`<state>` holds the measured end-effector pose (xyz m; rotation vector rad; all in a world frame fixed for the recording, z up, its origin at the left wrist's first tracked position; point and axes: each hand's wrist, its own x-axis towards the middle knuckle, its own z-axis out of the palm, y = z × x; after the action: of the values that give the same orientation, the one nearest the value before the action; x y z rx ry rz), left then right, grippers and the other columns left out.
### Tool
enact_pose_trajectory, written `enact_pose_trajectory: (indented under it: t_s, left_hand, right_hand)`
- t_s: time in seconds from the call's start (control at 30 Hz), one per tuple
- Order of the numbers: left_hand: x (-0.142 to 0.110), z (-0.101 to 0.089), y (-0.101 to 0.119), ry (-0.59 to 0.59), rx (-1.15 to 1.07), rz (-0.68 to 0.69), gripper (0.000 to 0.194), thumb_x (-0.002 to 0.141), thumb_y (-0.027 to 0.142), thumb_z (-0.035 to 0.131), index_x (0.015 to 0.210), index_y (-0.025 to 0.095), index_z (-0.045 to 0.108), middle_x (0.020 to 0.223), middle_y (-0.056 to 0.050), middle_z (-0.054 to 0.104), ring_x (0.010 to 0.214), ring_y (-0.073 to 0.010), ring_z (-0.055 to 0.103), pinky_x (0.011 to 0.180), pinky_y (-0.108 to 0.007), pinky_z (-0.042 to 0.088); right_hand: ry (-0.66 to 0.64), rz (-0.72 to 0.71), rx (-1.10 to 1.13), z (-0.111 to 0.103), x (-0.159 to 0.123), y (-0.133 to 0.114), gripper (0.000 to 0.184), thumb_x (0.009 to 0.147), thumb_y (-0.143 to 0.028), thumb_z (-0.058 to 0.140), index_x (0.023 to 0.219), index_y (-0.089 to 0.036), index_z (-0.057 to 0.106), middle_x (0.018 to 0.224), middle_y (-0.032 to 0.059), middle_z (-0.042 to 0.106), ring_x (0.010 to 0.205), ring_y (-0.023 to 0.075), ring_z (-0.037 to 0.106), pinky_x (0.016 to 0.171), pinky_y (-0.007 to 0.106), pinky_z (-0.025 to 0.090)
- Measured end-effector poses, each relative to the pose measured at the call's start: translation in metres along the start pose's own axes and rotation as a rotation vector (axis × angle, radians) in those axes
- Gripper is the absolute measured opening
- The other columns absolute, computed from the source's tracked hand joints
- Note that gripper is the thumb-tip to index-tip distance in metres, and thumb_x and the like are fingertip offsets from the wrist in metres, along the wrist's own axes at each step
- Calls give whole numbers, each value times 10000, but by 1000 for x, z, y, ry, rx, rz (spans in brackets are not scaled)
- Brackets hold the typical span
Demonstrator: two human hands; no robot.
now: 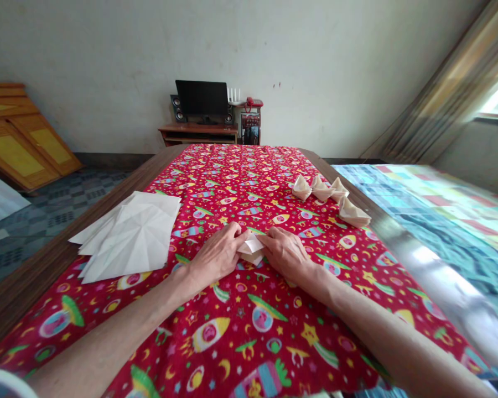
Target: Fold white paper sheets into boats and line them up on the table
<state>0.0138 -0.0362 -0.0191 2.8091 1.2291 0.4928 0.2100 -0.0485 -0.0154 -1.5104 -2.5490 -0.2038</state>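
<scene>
The left hand and right hand are pinching opposite sides of a small, sharp-creased white paper piece, which is sitting between them above the red printed cloth. To its left, thin white sheets are lying in a loose, overlapping stack, creases radiating across the top one. Farther right, four pointed, boat-like cream paper shapes are clustering. Beyond, a flat black monitor is standing on a brown desk.

Sheets left of 4 folded papers
</scene>
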Motion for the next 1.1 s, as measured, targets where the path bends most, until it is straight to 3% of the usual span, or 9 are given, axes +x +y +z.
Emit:
enact_pose_trajectory:
  t_s: [0.23,0.4,0.67,0.87,0.97,1.1]
  left_hand:
    - [3,-6,-4,-46,134,64,368,862,194,459,1226,219,505,1025,-64,479,911,-204,488,769,-322,450]
    - [-4,-3,-3,-17,106,68,374,897,214,440,1265,267,483,1043,-61,473,957,-209,470,828,-341,434]
    - [-16,-5,-3,-21,92,135,492,884,128,441,1326,343,441,1042,-49,478,944,-203,455,873,-367,414]
    - [-22,-11,5,3,133,181,235,929,283,447,1084,285,624,961,-39,514,896,-196,463,783,-332,415]
    - [-23,-9,9,25,132,224,207,930,243,451,987,263,649,912,-25,529,860,-177,469,764,-316,408]
    - [-22,-3,9,62,77,239,209,915,196,476,997,274,652,875,-13,533,842,-159,488,776,-297,425]
  right_hand:
    - [-25,-36,-107,-9,0,-5,244,941,-204,377,943,-191,621,850,73,591,762,178,539,536,262,300]
    - [60,-125,-113,-4,-6,2,213,942,-243,408,1042,-211,593,903,65,571,824,182,507,564,259,293]
    - [48,-110,-88,1,-9,9,193,931,-245,437,895,-209,622,840,40,557,760,146,483,541,261,239]
    - [22,-111,-87,-1,-9,8,214,938,-256,422,891,-208,625,828,41,557,752,151,485,545,264,256]
    - [10,-111,-83,-1,-9,7,216,940,-251,416,904,-203,624,841,50,560,764,157,487,557,257,280]
    - [18,-155,-75,-1,-11,8,167,920,-224,449,926,-183,611,869,64,555,788,168,482,593,257,324]
